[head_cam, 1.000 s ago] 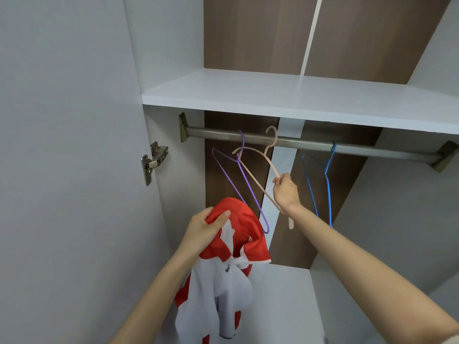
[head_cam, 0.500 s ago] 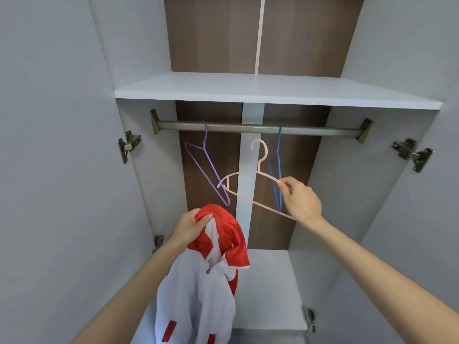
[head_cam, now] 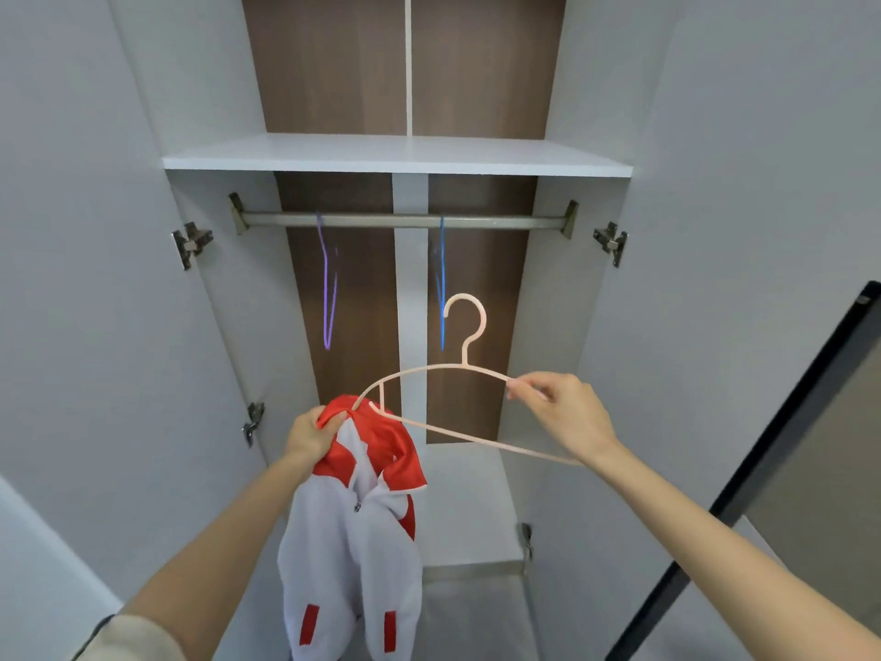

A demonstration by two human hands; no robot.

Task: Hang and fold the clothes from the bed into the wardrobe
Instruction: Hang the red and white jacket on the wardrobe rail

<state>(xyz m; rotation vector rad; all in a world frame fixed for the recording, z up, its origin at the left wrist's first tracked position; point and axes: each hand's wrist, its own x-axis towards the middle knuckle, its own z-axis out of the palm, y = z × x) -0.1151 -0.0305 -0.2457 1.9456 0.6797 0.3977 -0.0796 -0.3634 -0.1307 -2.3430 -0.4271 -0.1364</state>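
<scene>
My left hand (head_cam: 312,434) grips the red collar of a small white and red jacket (head_cam: 355,546), which hangs down in front of the open wardrobe. My right hand (head_cam: 565,415) pinches the right shoulder of a pale pink hanger (head_cam: 465,336), held upright off the rail. The hanger's left tip touches the jacket's collar beside my left hand. Above, a metal rail (head_cam: 405,220) spans the wardrobe under a white shelf (head_cam: 395,155).
A purple hanger (head_cam: 328,283) and a blue hanger (head_cam: 441,279) hang on the rail. Both wardrobe doors stand open, with hinges (head_cam: 190,243) at left and hinges (head_cam: 611,240) at right. A dark-framed panel (head_cam: 782,469) leans in at the right. The wardrobe floor (head_cam: 469,508) is white.
My right hand has taken the pink hanger off the rail and brought it down and toward me. Its left tip now meets the jacket collar. The view has pulled back from the wardrobe.
</scene>
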